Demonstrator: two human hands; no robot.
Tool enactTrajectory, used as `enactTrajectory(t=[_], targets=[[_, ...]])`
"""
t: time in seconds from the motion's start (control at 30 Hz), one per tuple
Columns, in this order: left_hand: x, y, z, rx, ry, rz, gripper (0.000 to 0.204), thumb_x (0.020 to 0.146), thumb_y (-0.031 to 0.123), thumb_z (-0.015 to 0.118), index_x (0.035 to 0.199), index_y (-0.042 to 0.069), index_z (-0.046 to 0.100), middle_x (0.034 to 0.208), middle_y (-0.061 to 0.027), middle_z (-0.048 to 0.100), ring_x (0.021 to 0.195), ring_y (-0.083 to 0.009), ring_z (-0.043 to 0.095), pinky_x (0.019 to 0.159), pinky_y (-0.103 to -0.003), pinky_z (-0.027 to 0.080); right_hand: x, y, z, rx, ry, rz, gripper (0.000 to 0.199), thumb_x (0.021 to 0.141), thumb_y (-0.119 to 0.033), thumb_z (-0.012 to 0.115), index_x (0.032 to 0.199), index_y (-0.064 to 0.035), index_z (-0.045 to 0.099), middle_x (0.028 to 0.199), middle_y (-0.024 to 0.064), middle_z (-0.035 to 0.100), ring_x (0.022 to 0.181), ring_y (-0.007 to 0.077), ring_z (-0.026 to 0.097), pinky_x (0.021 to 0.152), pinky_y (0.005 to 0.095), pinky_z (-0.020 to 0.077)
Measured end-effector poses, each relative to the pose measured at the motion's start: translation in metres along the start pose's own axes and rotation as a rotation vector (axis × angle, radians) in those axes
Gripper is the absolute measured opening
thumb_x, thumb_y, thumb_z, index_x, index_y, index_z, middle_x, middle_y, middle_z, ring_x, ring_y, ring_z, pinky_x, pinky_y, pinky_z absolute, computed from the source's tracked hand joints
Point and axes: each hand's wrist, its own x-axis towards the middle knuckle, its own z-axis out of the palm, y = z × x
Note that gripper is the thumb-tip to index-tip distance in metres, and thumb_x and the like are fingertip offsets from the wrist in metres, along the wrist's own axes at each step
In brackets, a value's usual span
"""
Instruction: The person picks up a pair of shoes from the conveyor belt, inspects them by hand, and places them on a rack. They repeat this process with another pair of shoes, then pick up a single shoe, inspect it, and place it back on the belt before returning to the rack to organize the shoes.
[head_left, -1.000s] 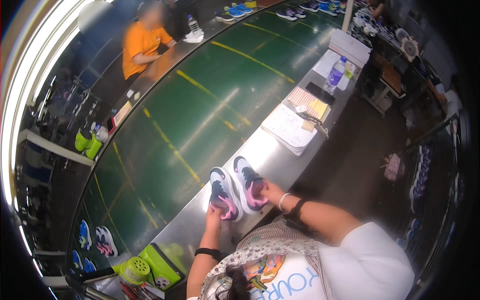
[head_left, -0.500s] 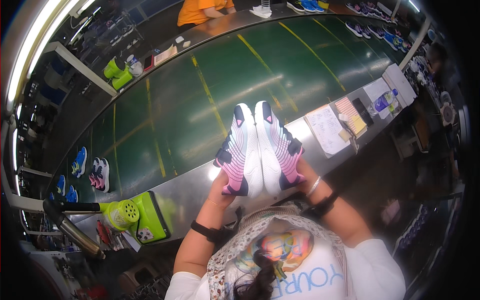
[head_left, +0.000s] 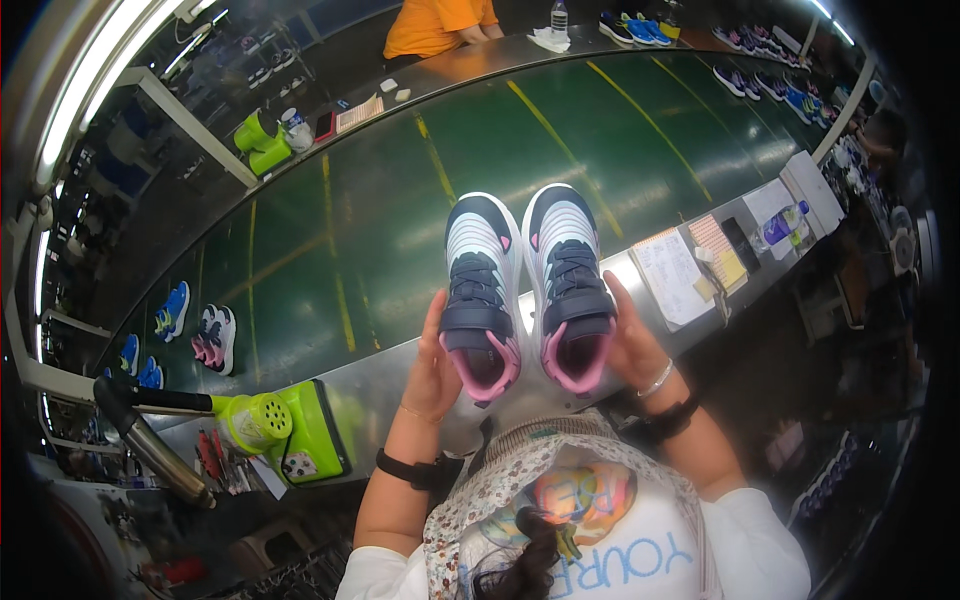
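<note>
A pair of sneakers is held up side by side over the near edge of the bench, toes pointing away and tops facing up. My left hand grips the left sneaker along its outer side. Round the outer side of the right sneaker closes my right hand. Both shoes are navy and white with pink linings, a strap across each and white soles. Their inner sides touch or nearly touch. My fingers are partly hidden beneath and behind the shoes.
Beyond the steel ledge runs a green conveyor belt with yellow lines. More sneakers lie on its left end. A lime-green machine stands at left. Notebooks and a bottle are at right. Across sits a person in orange.
Both sneakers have been turned from soles together and sides up to tops facing up. My hands have rolled with them, now showing along the outer sides. The view has shifted slightly.
</note>
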Motion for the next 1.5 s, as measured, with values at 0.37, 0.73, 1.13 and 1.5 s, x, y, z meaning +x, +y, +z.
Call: enactTrajectory(t=[0.37, 0.73, 1.13, 1.5], targets=[[-0.010, -0.031, -0.033, -0.636, -0.140, -0.414, 0.076, 0.081, 0.060, 0.037, 0.130, 0.002, 0.027, 0.125, -0.0206, 0.040, 0.113, -0.0341, 0.043, 0.097, -0.046, 0.034, 0.000, 0.027, 0.004, 0.084, -0.141, 0.397, 0.090, 0.073, -0.066, 0.043, 0.131, 0.0001, 0.023, 0.132, 0.0187, 0.033, 0.120, 0.0289, 0.036, 0.100, 0.0398, 0.0311], [-0.015, -0.023, -0.039, -0.574, -0.167, -0.418, 0.080, 0.081, 0.060, 0.037, 0.131, 0.000, 0.023, 0.129, -0.0237, 0.034, 0.115, -0.0355, 0.040, 0.096, -0.046, 0.035, -0.005, 0.029, 0.010, 0.226, -0.147, 0.575, 0.098, 0.065, -0.064, 0.056, 0.131, 0.0014, 0.023, 0.131, 0.0209, 0.034, 0.119, 0.0300, 0.039, 0.100, 0.0412, 0.0327], [-0.025, -0.015, -0.046, -0.271, -0.085, -0.410, 0.078, 0.081, 0.059, 0.038, 0.131, 0.001, 0.025, 0.130, -0.0219, 0.033, 0.116, -0.0356, 0.039, 0.093, -0.047, 0.039, 0.001, 0.026, 0.023, 0.006, -0.137, 0.431, 0.093, 0.065, -0.063, 0.057, 0.128, 0.0000, 0.031, 0.122, 0.0164, 0.045, 0.111, 0.0258, 0.048, 0.095, 0.0381, 0.0384], [-0.018, -0.020, -0.062, -0.392, -0.019, -0.508, 0.076, 0.082, 0.056, 0.041, 0.132, 0.001, 0.022, 0.131, -0.0207, 0.032, 0.115, -0.0375, 0.039, 0.092, -0.045, 0.041, -0.016, 0.076, -0.115, 0.030, 0.420, 0.457, 0.057, 0.091, -0.047, 0.026, 0.128, -0.0045, 0.033, 0.124, 0.0122, 0.045, 0.111, 0.0228, 0.047, 0.095, 0.0361, 0.0392]])
